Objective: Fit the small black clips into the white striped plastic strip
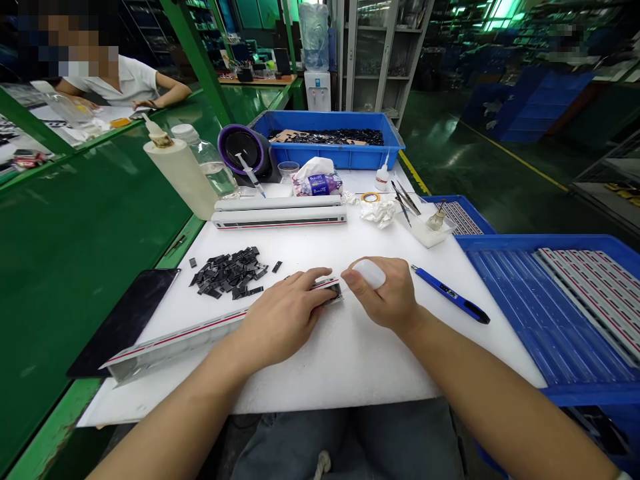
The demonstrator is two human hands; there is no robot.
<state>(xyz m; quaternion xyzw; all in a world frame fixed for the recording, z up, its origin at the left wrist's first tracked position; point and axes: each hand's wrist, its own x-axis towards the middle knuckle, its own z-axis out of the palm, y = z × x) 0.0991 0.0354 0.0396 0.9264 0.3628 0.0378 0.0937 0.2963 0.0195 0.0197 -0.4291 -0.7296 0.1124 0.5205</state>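
Observation:
My left hand (pixel 287 310) lies over the far end of a long white channel-shaped shell (pixel 165 343) with a red stripe, its fingers holding the piece down at the end. The shell runs slantwise across the white work board (pixel 320 383). In my right hand (pixel 393 290) is a small white squeeze bottle (pixel 369 272), tilted with its tip towards the shell's end. The exact spot at the tip is too small to make out. A pile of small black rectangular pieces (pixel 227 272) lies beyond my left hand. To the right of my right hand rests a blue pen-shaped cutter (pixel 450 294).
Two similar shells (pixel 280 220) lie farther back. Behind them are a tissue pack (pixel 319 185), a syringe (pixel 250 175), tweezers (pixel 406 198) and a blue bin (pixel 330 157) of black parts. At right, a blue tray (pixel 500 313) holds striped strips. A person (pixel 120 87) sits at upper left.

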